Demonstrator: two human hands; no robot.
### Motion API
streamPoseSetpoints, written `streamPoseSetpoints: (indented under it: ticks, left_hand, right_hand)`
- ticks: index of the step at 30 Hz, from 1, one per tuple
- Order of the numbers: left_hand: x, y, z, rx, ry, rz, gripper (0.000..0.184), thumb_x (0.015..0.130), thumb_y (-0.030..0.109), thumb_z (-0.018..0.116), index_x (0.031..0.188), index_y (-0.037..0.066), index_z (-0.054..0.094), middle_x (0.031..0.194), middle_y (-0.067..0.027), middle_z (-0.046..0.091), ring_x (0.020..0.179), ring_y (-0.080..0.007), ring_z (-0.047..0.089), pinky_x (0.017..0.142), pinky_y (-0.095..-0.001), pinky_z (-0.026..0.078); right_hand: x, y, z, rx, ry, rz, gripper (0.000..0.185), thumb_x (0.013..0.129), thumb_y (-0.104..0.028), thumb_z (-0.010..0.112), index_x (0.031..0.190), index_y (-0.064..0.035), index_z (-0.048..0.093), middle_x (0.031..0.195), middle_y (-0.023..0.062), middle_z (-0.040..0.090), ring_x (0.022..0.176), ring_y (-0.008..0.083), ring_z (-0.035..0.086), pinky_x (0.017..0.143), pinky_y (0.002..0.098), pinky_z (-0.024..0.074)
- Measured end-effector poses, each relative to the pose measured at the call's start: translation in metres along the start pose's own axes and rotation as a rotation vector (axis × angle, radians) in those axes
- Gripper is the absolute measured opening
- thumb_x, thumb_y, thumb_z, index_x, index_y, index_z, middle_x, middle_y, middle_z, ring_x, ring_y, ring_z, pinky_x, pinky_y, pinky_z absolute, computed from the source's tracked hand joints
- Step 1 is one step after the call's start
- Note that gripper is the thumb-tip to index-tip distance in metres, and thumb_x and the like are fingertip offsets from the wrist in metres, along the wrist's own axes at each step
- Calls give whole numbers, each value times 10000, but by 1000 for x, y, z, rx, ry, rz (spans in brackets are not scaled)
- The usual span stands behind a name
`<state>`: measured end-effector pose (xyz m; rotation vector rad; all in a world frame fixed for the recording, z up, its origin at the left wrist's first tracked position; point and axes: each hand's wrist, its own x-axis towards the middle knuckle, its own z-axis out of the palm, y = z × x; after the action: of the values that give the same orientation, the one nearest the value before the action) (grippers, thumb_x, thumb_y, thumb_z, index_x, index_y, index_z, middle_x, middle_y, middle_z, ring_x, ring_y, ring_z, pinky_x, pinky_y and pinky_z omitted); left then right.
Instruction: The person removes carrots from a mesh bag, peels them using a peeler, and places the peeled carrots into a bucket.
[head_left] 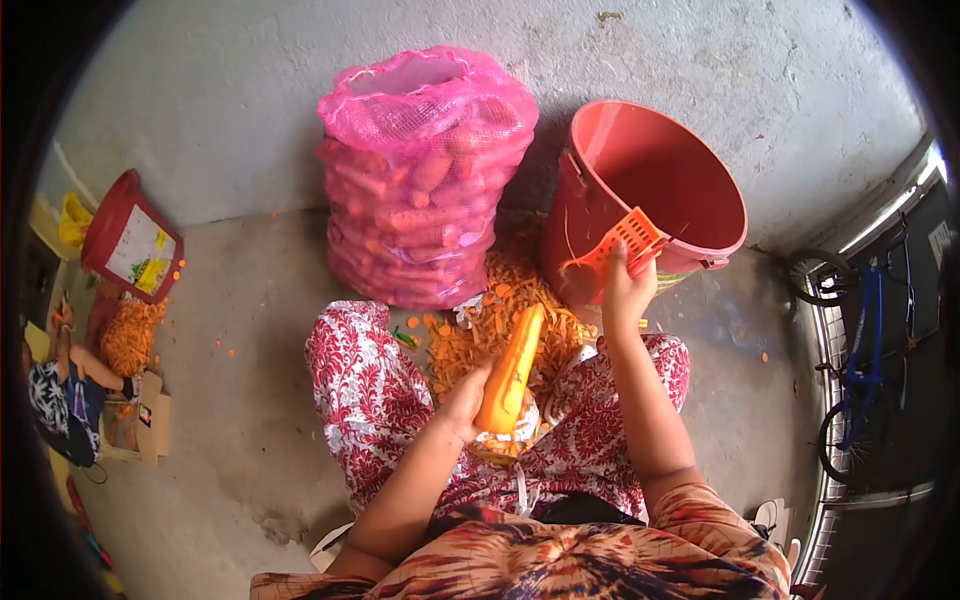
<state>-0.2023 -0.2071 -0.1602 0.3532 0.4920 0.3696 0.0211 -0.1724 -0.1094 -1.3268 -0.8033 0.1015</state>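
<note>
My left hand (466,402) is closed round the thick end of a peeled carrot (512,372), which points up and away over my lap. In my right hand (628,290) is an orange plastic peeler (632,240), raised beside the near rim of a large red bucket (590,190). The peeler and the carrot are apart. Below the carrot and beyond it lies a heap of orange peelings (560,335) on the floor between my legs. A pink mesh sack (420,200) full of carrots stands upright beyond my left knee.
At the far left, a person (75,385) sits near a tilted red bucket (105,225), another peelings pile (132,335) and a cardboard box (152,420). A blue bicycle (870,350) stands at the right. A grey wall (260,100) rises behind the sack and large bucket.
</note>
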Motion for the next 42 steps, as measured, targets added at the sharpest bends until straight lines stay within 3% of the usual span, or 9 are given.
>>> streamPoseSetpoints:
  ticks: [5, 8, 14, 18, 23, 26, 29, 35, 42]
  left_hand:
    - [10, 8, -16, -62, 25, 14, 432, 870, 401, 316, 1055, 46, 477, 839, -150, 589, 693, -265, 589, 596, -371, 487]
    - [16, 4, -14, -226, 24, 66, 436, 872, 400, 307, 1060, 43, 472, 838, -154, 583, 702, -267, 586, 600, -373, 484]
    - [-2, 6, -10, -100, -69, 14, 429, 850, 442, 369, 1009, 66, 500, 795, -125, 582, 676, -224, 579, 574, -336, 486]
    - [1, 5, -15, -152, -3, 3, 429, 873, 408, 296, 1071, 69, 466, 822, -151, 578, 692, -277, 582, 553, -387, 488]
    - [9, 4, -10, -177, 9, 81, 402, 867, 390, 310, 1045, 68, 472, 829, -130, 583, 639, -252, 590, 484, -376, 500]
    - [1, 7, -1, -134, -38, 78, 372, 867, 390, 368, 992, 72, 514, 836, -70, 587, 690, -188, 581, 585, -337, 495]
    - [7, 1, -18, -77, -187, 36, 388, 874, 396, 347, 980, 62, 515, 806, -70, 585, 662, -188, 585, 557, -342, 494]
    - [-10, -7, 3, 54, 8, 2, 415, 872, 411, 349, 990, 46, 508, 769, -82, 584, 602, -188, 583, 529, -329, 490]
    - [-6, 3, -3, -120, 47, -23, 425, 828, 444, 424, 998, 65, 509, 809, -103, 586, 727, -245, 593, 584, -371, 497]
  right_hand:
    - [-69, -46, 3, 204, -340, 308, 99, 810, -115, 545, 864, -38, 510, 630, -20, 516, 535, 47, 477, 456, 198, 387]
    - [-101, -31, 6, -13, -462, -72, 131, 767, -93, 586, 861, -33, 518, 635, 8, 534, 579, 71, 499, 507, 234, 411]
    - [-40, 10, -4, 141, -28, 198, 96, 836, -117, 516, 867, -27, 496, 726, 11, 546, 587, 49, 477, 492, 194, 410]
    - [-67, -28, -2, 214, -189, 395, 113, 834, -109, 517, 905, -22, 507, 724, 4, 547, 597, 56, 491, 507, 195, 411]
    - [-107, -43, 4, 81, -458, 178, 120, 789, -96, 564, 866, -8, 538, 706, 54, 591, 622, 83, 543, 562, 238, 447]
    - [-116, -57, 2, -12, -550, 158, 118, 771, -68, 566, 863, -5, 530, 692, 80, 585, 628, 99, 549, 564, 262, 451]
    - [-109, -43, 4, -28, -459, 28, 93, 769, -44, 555, 847, -5, 524, 695, 79, 578, 635, 104, 543, 572, 261, 448]
    - [-11, -6, 2, 31, 82, 120, 90, 821, -94, 519, 845, -8, 521, 672, 22, 552, 571, 70, 473, 515, 237, 409]
    - [-62, -39, 0, 258, -248, 341, 125, 821, -93, 528, 922, -21, 510, 737, 1, 546, 605, 49, 490, 506, 199, 418]
